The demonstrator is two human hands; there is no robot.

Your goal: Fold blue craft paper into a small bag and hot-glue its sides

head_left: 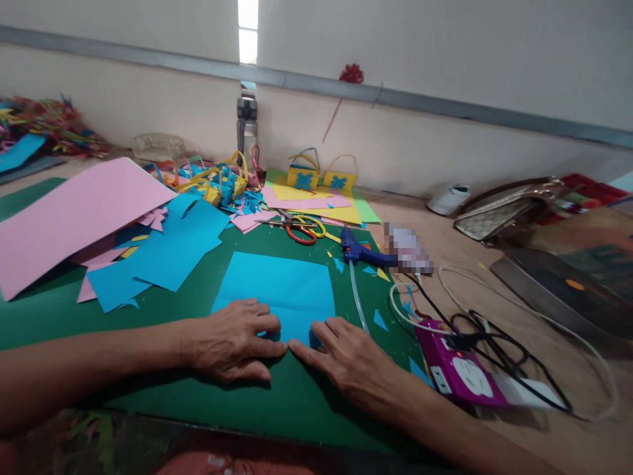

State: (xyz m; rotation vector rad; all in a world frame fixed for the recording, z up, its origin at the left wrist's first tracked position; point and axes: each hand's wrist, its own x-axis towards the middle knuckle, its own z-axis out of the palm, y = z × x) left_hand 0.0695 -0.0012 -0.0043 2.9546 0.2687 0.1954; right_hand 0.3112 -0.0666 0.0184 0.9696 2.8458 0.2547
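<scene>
A blue paper sheet (279,280) lies on the green cutting mat (198,402) right in front of me, with a crease running across it. My left hand (232,340) rests on the near left part of the sheet, fingers stretched out and thumb apart. From the other side, my right hand (343,353) presses on the near edge, index finger extended and other fingers bent. The two index fingertips almost meet at that edge. Part of the sheet's near side is hidden under both hands.
Pink sheet (84,218) and blue cutouts (178,244) lie left. Beyond are scissors (301,231) and small yellow paper bags (303,177). A blue glue gun (363,252), purple power strip (462,366) and tangled black cable (524,356) occupy the right, near a handbag (499,214).
</scene>
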